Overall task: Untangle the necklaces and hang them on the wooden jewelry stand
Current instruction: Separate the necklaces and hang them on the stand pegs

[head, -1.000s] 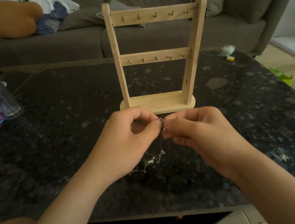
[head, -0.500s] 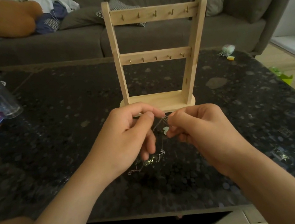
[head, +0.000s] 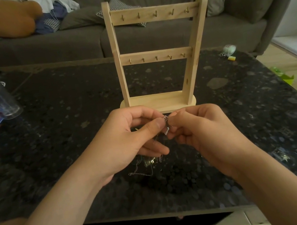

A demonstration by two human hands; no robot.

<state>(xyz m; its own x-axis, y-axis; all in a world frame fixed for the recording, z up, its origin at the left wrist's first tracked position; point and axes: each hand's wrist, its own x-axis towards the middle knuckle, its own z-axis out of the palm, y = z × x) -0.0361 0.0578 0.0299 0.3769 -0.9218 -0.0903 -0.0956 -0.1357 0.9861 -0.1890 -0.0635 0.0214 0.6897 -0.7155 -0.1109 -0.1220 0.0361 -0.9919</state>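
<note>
In the head view, your left hand [head: 129, 141] and right hand [head: 195, 130] meet fingertip to fingertip over the dark speckled table [head: 65, 116]. Each pinches the same small knot of the necklaces [head: 166, 127] between thumb and forefinger, and the other fingers curl loosely underneath. From that knot the fine chains drop toward 6 o'clock, where a slack length with small pendants lies on the tabletop. How many chains are caught up there is too fine to tell. The wooden jewelry stand [head: 155, 55] stands upright at 12 o'clock, just beyond your knuckles, and every hook on both bars is bare. These chains look very light, limp and slippery, and thin enough to kink or snap under a hard tug. Take hold right beside the knot, or at a clasp or pendant, and tease the loops apart gently instead of pulling on the long free ends.
</note>
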